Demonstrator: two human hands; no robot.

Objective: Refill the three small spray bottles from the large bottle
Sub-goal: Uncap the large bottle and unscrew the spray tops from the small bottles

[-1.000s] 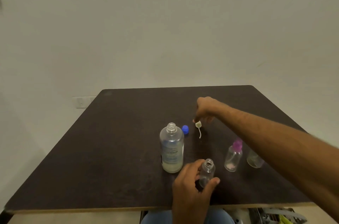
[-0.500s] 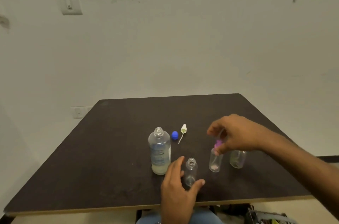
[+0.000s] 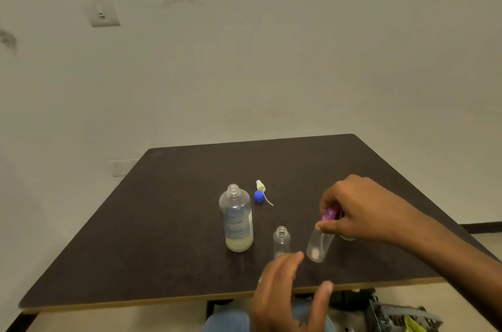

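Observation:
The large clear bottle (image 3: 237, 219) stands uncapped at the table's middle, with a little pale liquid at its bottom. Its blue cap (image 3: 259, 196) and a white spray head with tube (image 3: 262, 189) lie just behind it. A small uncapped spray bottle (image 3: 281, 240) stands to its right. My left hand (image 3: 285, 293) hovers open just in front of that bottle, fingers spread. My right hand (image 3: 358, 208) grips the purple top of a second small bottle (image 3: 319, 247), tilted off the table. The third small bottle (image 3: 347, 237) is mostly hidden behind my right hand.
The dark table (image 3: 168, 236) has a pale front edge close to me. A grey and yellow object (image 3: 402, 319) lies on the floor at the lower right. A white wall with a switch plate (image 3: 104, 12) stands behind.
My right hand left the white spray head by the blue cap, took the purple-topped bottle and tilted it up. My left hand let go of the uncapped small bottle and drew back.

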